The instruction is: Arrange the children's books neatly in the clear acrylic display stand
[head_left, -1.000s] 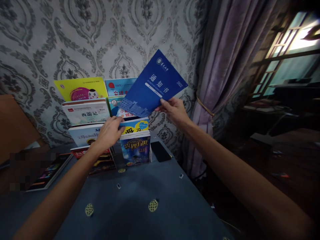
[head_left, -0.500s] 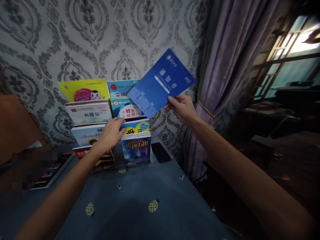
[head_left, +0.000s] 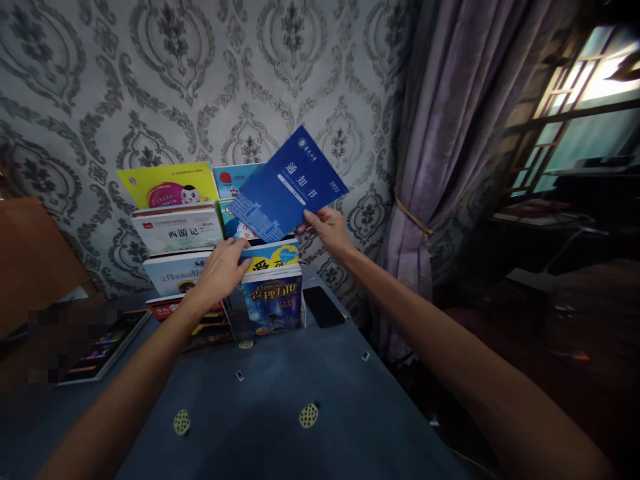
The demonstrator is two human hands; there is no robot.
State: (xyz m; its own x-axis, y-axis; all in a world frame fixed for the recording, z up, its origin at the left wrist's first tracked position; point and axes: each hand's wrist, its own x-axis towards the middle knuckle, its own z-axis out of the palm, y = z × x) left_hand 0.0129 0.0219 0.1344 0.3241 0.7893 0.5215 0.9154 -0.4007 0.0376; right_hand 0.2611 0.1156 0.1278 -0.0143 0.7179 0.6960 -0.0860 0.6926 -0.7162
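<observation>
A blue booklet [head_left: 295, 183] is pinched at its lower right edge by my right hand [head_left: 325, 230]. It is tilted, and its lower left part overlaps the light-blue books at the back of the right column. My left hand [head_left: 225, 267] rests at the top of the yellow-and-blue book [head_left: 275, 257], its fingers partly bent over the edge. Books stand in two tiered columns: a yellow book [head_left: 170, 185], a pale book [head_left: 180, 230] and others on the left, and a dark blue book [head_left: 275, 303] at the right front.
On the blue tablecloth [head_left: 250, 427], a black phone [head_left: 324, 307] lies right of the books. A dark flat item with a light edge [head_left: 107, 343] lies at the left, near a brown box-like object [head_left: 40, 260]. A purple curtain [head_left: 440, 133] hangs beyond the table's right edge.
My right hand has moved left and slightly down with the blue booklet, which now covers more of the light-blue books. My left hand has stayed nearly in place.
</observation>
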